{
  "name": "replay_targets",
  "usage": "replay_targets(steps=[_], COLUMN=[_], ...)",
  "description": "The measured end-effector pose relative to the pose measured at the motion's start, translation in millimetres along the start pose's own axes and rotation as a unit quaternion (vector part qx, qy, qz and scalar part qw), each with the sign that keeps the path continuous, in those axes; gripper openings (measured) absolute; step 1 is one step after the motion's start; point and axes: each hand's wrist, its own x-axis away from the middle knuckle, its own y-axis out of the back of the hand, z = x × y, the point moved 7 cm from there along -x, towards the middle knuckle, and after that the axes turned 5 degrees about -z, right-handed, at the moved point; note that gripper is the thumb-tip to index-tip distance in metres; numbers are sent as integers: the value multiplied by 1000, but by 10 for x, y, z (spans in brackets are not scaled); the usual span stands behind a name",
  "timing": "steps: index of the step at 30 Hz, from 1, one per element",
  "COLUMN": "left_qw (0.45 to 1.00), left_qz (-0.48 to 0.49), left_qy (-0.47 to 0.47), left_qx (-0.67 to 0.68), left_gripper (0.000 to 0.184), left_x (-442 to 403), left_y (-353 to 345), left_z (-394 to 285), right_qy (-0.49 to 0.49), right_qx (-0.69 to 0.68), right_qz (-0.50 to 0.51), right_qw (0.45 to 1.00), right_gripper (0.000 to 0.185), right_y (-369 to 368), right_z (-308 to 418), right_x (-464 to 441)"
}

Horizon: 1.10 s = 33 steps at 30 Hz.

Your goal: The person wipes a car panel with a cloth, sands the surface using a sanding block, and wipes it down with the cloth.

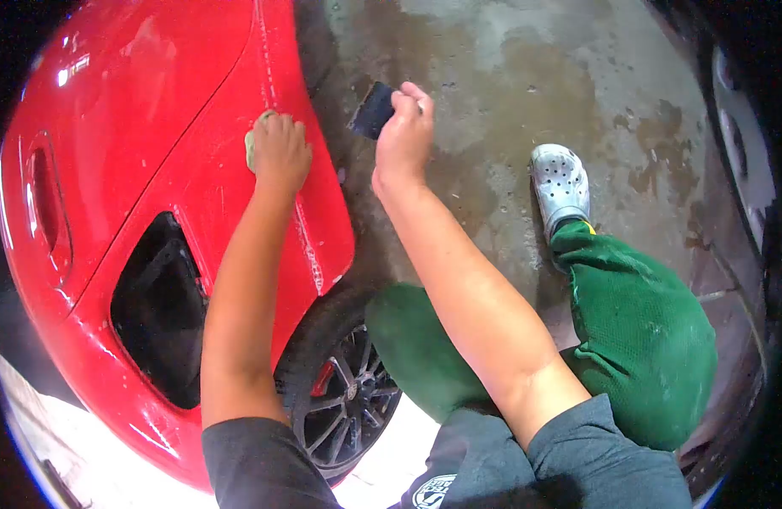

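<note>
My left hand (pixel 282 154) presses on the red car body panel (pixel 217 148), fingers closed over a small pale yellow-green pad (pixel 250 151). Most of that pad is hidden under the palm, so I cannot tell whether it is sponge or cloth. Off the panel's right edge, above the floor, my right hand (pixel 405 140) grips a dark, flat rectangular sheet (pixel 373 110) between thumb and fingers. Streaks of whitish, wet-looking residue run along the panel near its edge.
Below the panel is a black-spoked wheel (pixel 354 390), near my green-trousered knee (pixel 420 348). A dark vent opening (pixel 160 310) sits in the bodywork at left. My foot in a white clog (pixel 561 187) rests on the wet, stained concrete floor (pixel 484 102).
</note>
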Motion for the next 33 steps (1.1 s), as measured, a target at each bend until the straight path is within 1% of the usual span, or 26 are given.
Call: replay_targets(steps=[1, 3, 7, 9, 11, 12, 15, 16, 18, 20, 22, 23, 25, 26, 28, 29, 32, 33], left_qw=[1000, 999, 977, 968, 942, 926, 886, 900, 909, 951, 967, 966, 962, 954, 935, 933, 918, 920], left_qz=[-27, 8, 193, 199, 264, 295, 381, 373, 379, 290, 204, 205, 209, 239, 299, 305, 345, 332], left_qy=[3, -33, -80, -146, -198, -223, -234, -208, -167, -106, -154, -160, -173, -180, -191, -193, -185, -193], left_qx=[-14, -31, 35, 37, 65, 79, 119, 87, 54, 24, 0, -2, -7, -2, 8, 23, 61, 74], left_gripper=[20, 21, 18, 19, 20, 21, 22, 22, 21, 19, 18, 18, 18, 18, 17, 17, 16, 16], left_x=[164, 504, 1596, 2172, 2226, 2224, 1868, 1739, 1163, 654, 373, 381, 432, 546, 965, 1156, 1710, 1908], left_y=[50, 201, 384, 268, 295, 318, 338, 165, 253, 234, 82, 106, 170, 165, 172, 206, 336, 327], left_z=[-78, -263, -845, -1186, -1265, -1292, -1095, -1005, -737, -462, -343, -362, -392, -465, -715, -833, -1113, -1199], right_qy=[0, 0, -19, -36, -48, -32, 9, 19, 27, 28, 23, 20, 7, 1, -6, -8, -31, -54], right_qx=[4, 10, -16, -29, -40, -37, -13, 4, 24, 29, 43, 49, 27, 15, 53, 72, 167, 204], right_qz=[-7, -11, -3, 7, 17, 7, -13, -16, -19, -9, -14, -16, 11, 24, 41, 50, 144, 188], right_qw=[1000, 1000, 1000, 999, 998, 999, 1000, 1000, 999, 999, 999, 998, 1000, 1000, 998, 996, 975, 959], right_gripper=[42, 42, 43, 42, 41, 41, 40, 39, 38, 37, 35, 34, 33, 33, 30, 29, 34, 32], right_y=[28, -16, -193, -238, -262, -237, -179, -152, -61, -46, -18, -7, -47, -70, -109, -123, -198, -216], right_z=[-9, -38, -59, -32, -7, 25, 42, -2, -85, -139, -74, -75, -160, -221, -333, -393, -688, -792], right_x=[15, 46, 155, 188, 173, 141, -30, -111, -163, -155, -66, -33, 0, 18, 90, 122, 242, 301])
